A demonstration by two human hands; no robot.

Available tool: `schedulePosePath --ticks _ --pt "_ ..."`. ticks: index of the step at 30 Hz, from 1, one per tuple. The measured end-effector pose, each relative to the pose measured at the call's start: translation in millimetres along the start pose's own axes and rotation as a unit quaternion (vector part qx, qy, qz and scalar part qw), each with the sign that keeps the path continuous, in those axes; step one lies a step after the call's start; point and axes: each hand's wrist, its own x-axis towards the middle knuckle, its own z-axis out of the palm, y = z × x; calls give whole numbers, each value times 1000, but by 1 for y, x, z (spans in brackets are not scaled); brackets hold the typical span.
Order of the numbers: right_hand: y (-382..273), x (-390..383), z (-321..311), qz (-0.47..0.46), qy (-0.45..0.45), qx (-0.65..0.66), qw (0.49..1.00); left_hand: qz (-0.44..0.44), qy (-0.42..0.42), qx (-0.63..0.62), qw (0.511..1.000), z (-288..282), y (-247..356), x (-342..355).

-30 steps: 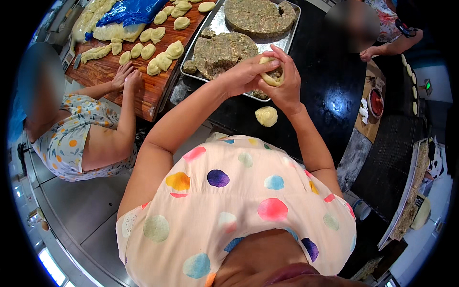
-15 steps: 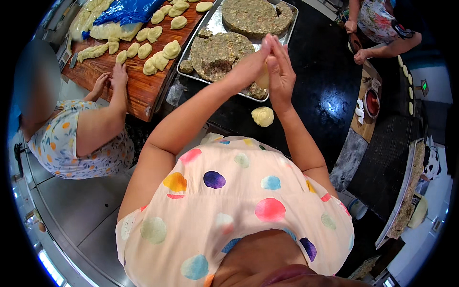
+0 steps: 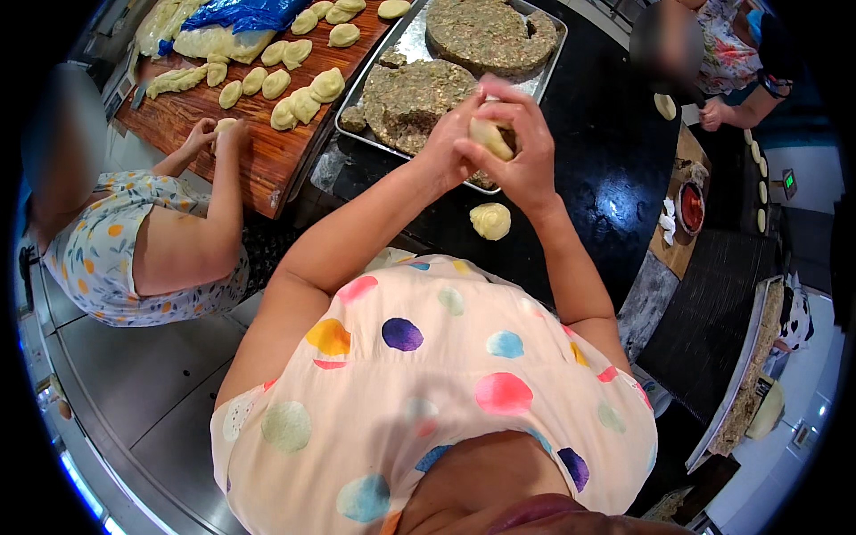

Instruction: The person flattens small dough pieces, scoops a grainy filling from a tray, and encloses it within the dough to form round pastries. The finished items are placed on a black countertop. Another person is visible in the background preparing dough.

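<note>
Over the near edge of the metal tray (image 3: 349, 141), my left hand (image 3: 450, 134) and my right hand (image 3: 528, 152) are cupped together. Between them they grip a piece of pale dough (image 3: 490, 140), with a dark patch at its right side that may be filling. Fingers of both hands curl round the dough and hide part of it. Just below, a round dough ball (image 3: 489, 221) rests alone on the black tabletop (image 3: 593, 134). Two large slabs of speckled brown-green filling (image 3: 486, 36) lie in the tray, the nearer one (image 3: 415, 94) broken along its edge.
At left, a co-worker's hands (image 3: 218, 134) hold dough by a wooden board (image 3: 259, 169) with several dough pieces (image 3: 294, 111) and a blue plastic sheet (image 3: 245, 12). Another person (image 3: 736, 111) works at far right, near a bowl of red stuff (image 3: 691, 207) and several flat dough rounds (image 3: 762, 192).
My palms were pressed together with fingers straight; now the fingers curl round the dough, which shows between them. The left co-worker's hands have lifted a dough piece off the row.
</note>
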Motion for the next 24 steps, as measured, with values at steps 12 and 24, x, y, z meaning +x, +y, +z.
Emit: schedulePosePath --ticks 12,24 --pt "13 -5 40 20 156 -2 988 73 28 -93 993 -9 -17 18" --pt "-4 -31 4 57 116 96 987 -87 -66 -172 979 6 -15 0"
